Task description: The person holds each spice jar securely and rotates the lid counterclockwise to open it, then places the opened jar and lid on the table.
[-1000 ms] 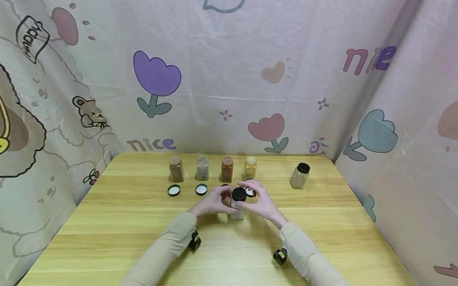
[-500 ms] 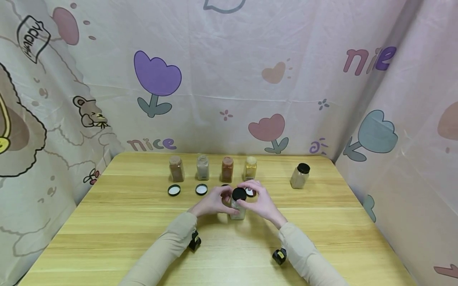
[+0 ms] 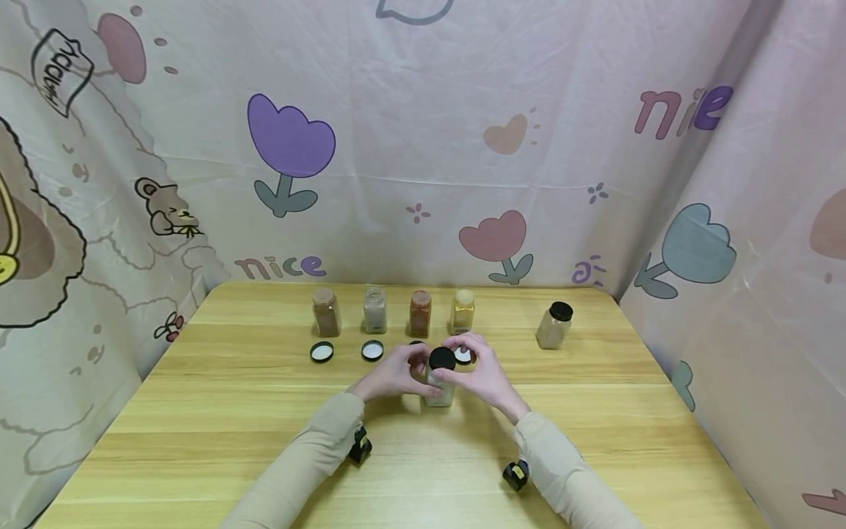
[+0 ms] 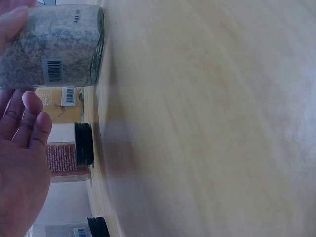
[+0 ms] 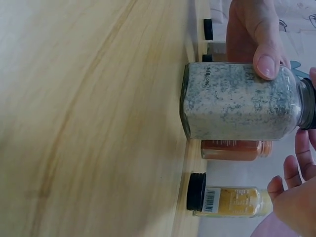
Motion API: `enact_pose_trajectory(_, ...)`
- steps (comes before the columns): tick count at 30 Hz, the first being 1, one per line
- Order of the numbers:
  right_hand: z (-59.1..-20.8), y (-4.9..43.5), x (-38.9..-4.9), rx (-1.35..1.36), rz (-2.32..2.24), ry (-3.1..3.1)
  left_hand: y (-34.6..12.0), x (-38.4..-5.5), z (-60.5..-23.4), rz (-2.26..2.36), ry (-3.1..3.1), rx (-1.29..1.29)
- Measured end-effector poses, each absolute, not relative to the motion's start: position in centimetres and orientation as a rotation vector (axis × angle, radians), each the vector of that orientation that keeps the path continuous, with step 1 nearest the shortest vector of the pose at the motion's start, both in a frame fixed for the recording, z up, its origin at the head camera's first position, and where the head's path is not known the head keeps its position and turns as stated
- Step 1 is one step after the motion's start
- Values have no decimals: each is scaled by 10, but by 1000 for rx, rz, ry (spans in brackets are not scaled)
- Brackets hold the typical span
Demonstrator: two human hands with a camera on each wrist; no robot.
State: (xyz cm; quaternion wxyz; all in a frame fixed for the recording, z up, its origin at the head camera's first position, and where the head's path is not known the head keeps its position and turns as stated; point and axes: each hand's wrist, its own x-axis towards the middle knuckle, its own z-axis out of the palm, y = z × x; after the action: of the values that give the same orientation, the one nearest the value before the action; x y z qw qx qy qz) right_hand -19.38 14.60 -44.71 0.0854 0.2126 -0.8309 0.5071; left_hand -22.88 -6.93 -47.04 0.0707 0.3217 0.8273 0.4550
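A square glass jar of white and grey-green flecked seasoning stands upright on the table in front of me. My left hand grips its body, thumb on the near side. On its neck sits a black screw lid, which my right hand pinches between thumb and fingers. In the right wrist view the lid is cut off by the frame edge. Behind my hands, a yellow spice jar and a red-brown spice jar stand without lids.
A brown spice jar and a pale grey jar continue the lidless back row. Lids lie before the jars, including a left one and another lid, white insides up. A black-capped jar stands back right. A printed curtain hangs behind.
My right thumb and fingers have shifted slightly around the black lid. The left hand and the jar have stayed in place.
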Motion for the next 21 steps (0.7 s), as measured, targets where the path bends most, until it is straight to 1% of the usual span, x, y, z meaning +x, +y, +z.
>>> enact_pose_trajectory(11, -447, 148, -194, 784, 1514, -2447, -69, -228, -472, 1393, 2475, 961)
enact_pose_trajectory(21, -449, 145, -194, 668, 1525, -2466, -69, -228, -471, 1383, 2490, 971)
